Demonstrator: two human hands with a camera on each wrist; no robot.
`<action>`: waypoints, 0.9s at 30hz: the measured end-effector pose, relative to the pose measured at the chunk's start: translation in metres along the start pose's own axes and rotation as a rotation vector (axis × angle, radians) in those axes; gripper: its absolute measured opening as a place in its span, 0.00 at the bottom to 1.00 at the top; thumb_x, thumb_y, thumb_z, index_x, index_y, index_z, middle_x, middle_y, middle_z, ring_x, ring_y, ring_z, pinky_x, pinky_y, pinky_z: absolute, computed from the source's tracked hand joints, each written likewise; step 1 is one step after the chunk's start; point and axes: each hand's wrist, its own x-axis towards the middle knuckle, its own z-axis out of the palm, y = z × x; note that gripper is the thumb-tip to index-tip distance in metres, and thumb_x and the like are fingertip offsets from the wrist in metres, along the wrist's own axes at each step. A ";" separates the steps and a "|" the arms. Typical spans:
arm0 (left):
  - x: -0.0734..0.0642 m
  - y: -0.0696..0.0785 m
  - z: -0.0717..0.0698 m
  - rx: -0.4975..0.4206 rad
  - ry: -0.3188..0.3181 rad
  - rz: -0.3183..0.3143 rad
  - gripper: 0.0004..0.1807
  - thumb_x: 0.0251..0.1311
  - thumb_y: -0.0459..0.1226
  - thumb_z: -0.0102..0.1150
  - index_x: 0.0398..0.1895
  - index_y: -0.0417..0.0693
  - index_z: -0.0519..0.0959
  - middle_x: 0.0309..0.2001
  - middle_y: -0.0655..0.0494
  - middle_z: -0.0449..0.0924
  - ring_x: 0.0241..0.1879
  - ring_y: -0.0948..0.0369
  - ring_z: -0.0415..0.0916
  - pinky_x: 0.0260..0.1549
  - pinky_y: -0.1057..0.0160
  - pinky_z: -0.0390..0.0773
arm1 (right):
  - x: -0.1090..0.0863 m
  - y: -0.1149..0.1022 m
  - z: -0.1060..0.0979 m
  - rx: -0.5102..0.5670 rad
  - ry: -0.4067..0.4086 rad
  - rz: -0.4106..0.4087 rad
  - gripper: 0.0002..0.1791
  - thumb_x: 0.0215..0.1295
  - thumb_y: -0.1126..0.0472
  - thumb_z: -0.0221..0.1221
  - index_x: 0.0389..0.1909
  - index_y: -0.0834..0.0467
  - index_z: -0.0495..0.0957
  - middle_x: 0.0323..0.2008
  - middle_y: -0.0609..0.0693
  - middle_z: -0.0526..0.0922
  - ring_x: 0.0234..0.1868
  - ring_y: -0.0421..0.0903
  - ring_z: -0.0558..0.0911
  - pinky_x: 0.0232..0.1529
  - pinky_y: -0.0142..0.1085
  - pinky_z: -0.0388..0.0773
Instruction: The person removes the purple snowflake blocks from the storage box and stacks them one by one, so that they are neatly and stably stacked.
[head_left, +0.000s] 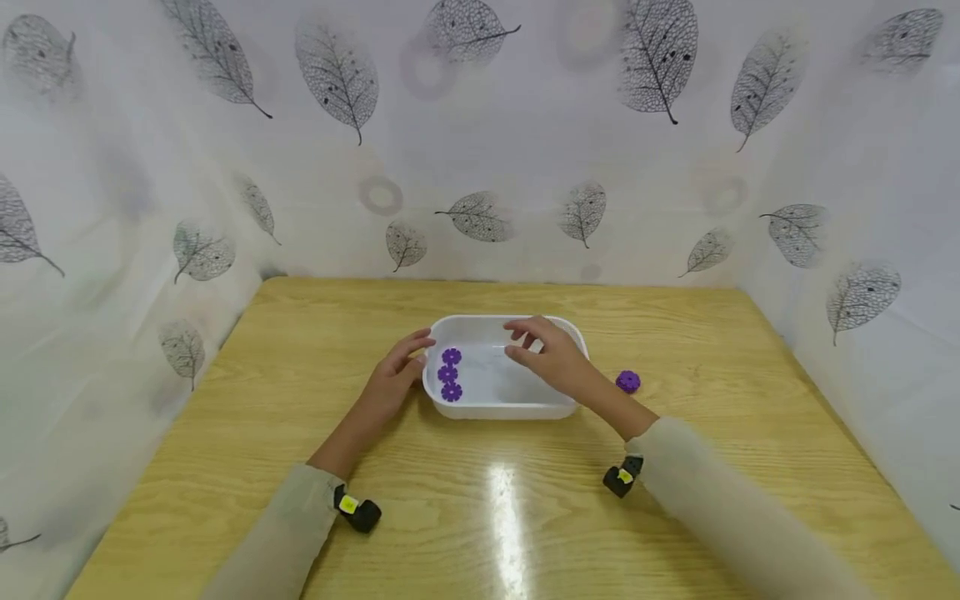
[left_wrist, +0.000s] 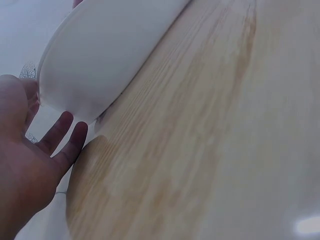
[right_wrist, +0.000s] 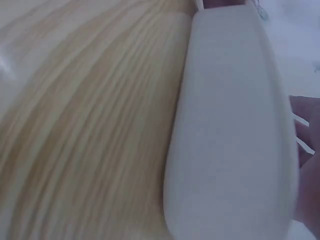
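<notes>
Seemingly in hand: laying out small purple pieces (head_left: 447, 373) inside the white tray (head_left: 498, 412), probably between one placement and another.
Purple pieces: three, flower-shaped, in a short column along the left end of the white tray; close together, whether linked or merely side by side impossible to tell.
Left hand (head_left: 390, 379): at the left end of the white tray, fingertips against rim and outer wall, fingers mostly extended; not clenched, apparently steadying rather than lifting.
Right hand (head_left: 551, 354): above the right half of the white tray, thumb and forefinger parted, fingers loosely bent; nothing visible between them, so judged released. In the right wrist view, partly hidden behind the tray wall.
Purple stack (head_left: 628, 382): on the worktop (head_left: 450, 517), just right of the white tray; apparently several similar pieces piled up, too small to count.
Next move: probably calls for reaching out past the right end of the white tray, pinching a single piece off the purple stack and carrying it back over the rim, with light contact kept on the left.
</notes>
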 end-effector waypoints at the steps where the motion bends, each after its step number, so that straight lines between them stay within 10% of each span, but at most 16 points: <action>1: 0.000 -0.001 0.000 -0.002 -0.004 0.001 0.21 0.78 0.42 0.46 0.69 0.47 0.72 0.78 0.61 0.57 0.76 0.52 0.58 0.72 0.48 0.62 | 0.004 -0.002 0.006 0.002 -0.027 -0.003 0.23 0.71 0.56 0.61 0.64 0.58 0.76 0.51 0.58 0.80 0.47 0.48 0.79 0.45 0.41 0.78; 27: 0.000 0.004 -0.001 0.031 -0.012 0.013 0.20 0.79 0.41 0.44 0.69 0.48 0.72 0.78 0.59 0.58 0.72 0.50 0.65 0.69 0.51 0.68 | 0.042 -0.013 0.067 -0.070 -0.390 -0.030 0.23 0.62 0.59 0.69 0.58 0.58 0.80 0.46 0.50 0.84 0.45 0.43 0.80 0.48 0.33 0.79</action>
